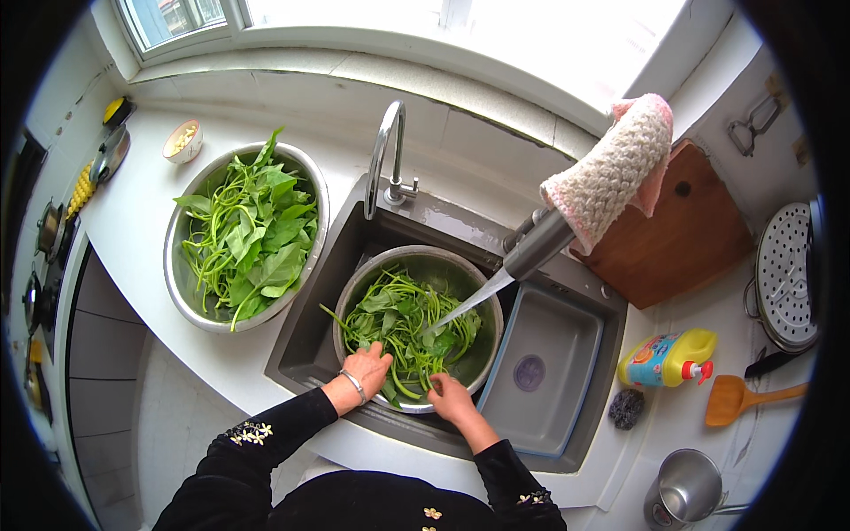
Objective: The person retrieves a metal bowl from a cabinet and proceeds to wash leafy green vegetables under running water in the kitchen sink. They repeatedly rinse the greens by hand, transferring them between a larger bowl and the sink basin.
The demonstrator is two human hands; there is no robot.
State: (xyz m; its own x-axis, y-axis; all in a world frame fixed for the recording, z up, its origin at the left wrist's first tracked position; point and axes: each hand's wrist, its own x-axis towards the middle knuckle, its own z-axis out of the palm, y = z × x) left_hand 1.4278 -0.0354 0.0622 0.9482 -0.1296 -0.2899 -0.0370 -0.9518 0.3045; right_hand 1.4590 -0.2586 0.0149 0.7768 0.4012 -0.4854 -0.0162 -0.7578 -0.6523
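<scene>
A round metal basin (488, 358) stands in the left sink bowl, holding leafy green vegetables (398, 315) with long stems. Water runs into it from a grey faucet (541, 245) with a knitted cloth (611, 169) draped over it. My left hand (365, 372), a bracelet at the wrist, is at the basin's near left side with its fingertips among the greens. To its right, my right hand (450, 397) has its thumb and fingers at the stems by the near rim. Whether either hand grips stems is hard to see.
Left of the sink, a second metal basin (174, 279) holds more greens (259, 232), with a small bowl (182, 141) behind it. A slim curved tap (400, 152) rises behind the sink. At right are a grey basin (551, 411), yellow bottle (667, 358), scourer (626, 408), wooden spatula (727, 400) and cutting board (677, 239).
</scene>
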